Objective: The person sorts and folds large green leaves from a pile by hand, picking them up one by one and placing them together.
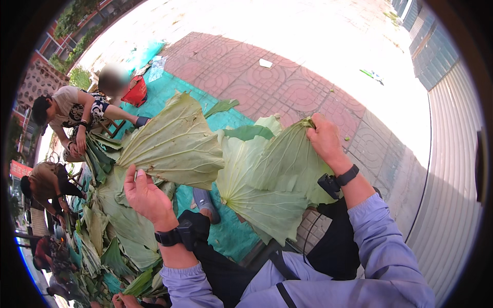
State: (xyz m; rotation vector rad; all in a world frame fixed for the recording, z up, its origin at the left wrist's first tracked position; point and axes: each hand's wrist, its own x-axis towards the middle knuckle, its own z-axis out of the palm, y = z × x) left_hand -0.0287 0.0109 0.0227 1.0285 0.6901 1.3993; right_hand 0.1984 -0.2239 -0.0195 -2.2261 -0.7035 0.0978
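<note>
My left hand (pixel 148 192), palm up with its fingers partly curled, is at the lower left edge of a dry, pale green lotus leaf (pixel 181 142); the thumb shows in front, and whether the fingers pinch the leaf is hard to tell. Up and to the right, my right hand (pixel 326 138) grips the gathered end of another large lotus leaf (pixel 283 161), which hangs down and spreads over my lap. More leaf lies behind it. Both wrists wear black straps with small devices.
A heap of lotus leaves (pixel 127 227) covers the left side. Teal sheeting (pixel 227 111) lies over red patterned paving (pixel 269 77). A person (pixel 73 111) sits at the left handling leaves, with several others beyond. A red bag (pixel 135 91) stands on the sheeting. Corrugated metal (pixel 448 165) rises at right.
</note>
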